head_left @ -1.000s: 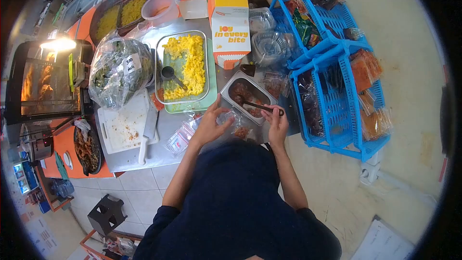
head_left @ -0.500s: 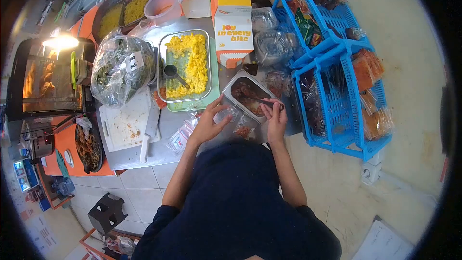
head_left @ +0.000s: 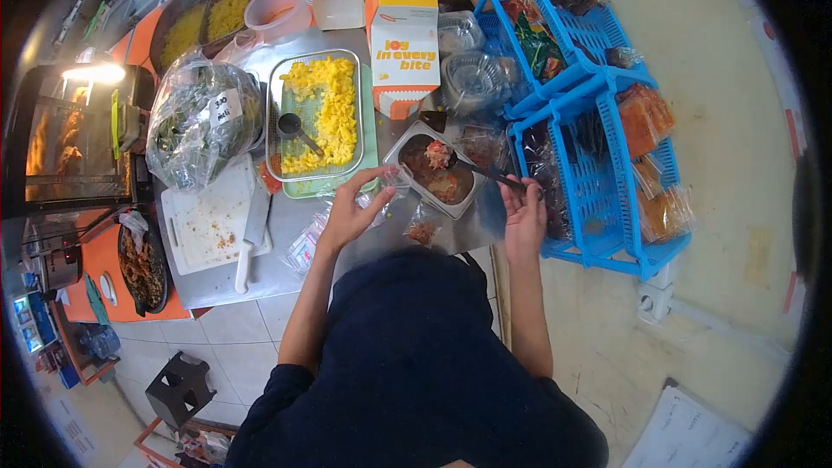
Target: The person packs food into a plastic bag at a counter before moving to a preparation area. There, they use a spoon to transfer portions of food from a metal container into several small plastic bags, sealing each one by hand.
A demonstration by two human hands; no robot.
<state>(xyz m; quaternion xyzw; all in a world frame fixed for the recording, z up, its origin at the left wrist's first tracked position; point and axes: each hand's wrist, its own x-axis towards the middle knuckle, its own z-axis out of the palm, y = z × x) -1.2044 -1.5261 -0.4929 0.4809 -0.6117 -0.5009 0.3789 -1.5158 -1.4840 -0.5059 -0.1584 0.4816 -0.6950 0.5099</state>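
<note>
On the near side of the steel counter point(head_left: 461, 231), one metal pan point(head_left: 475, 199) of reddish-brown food sits at a slant between the two hands. Here's the right hand point(head_left: 523, 212), closed on the handle of one black spoon point(head_left: 498, 175), thumb and fingers pinching its end just right of the pan. The spoon's bowl is over the pan, heaped with one chunky red-and-pale portion point(head_left: 438, 154)!

Over to the left hand point(head_left: 348, 212): part open, thumb and index finger spread apart, with clear plastic point(head_left: 397, 178) at the fingertips beside the pan's left edge; whether it is gripped, I can't tell. Just on the near side of the pan lies one small clear packet point(head_left: 422, 230) of reddish food.

Left of the pan, one rectangular tray point(head_left: 274, 152) carries yellow scrambled egg point(head_left: 341, 113) and one black scoop point(head_left: 290, 126), with a green tray point(head_left: 369, 113) beneath. Farther left, one knife point(head_left: 256, 224) lies along the right side of one white cutting board point(head_left: 186, 225), and one plastic bag of leafy greens point(head_left: 204, 126) sits on the far side of the board. Beyond the pan stands one yellow-and-white carton point(head_left: 405, 39), two clear plastic containers point(head_left: 472, 82) to its right, and at far right the blue basket rack point(head_left: 608, 208) holds bagged goods.
</note>
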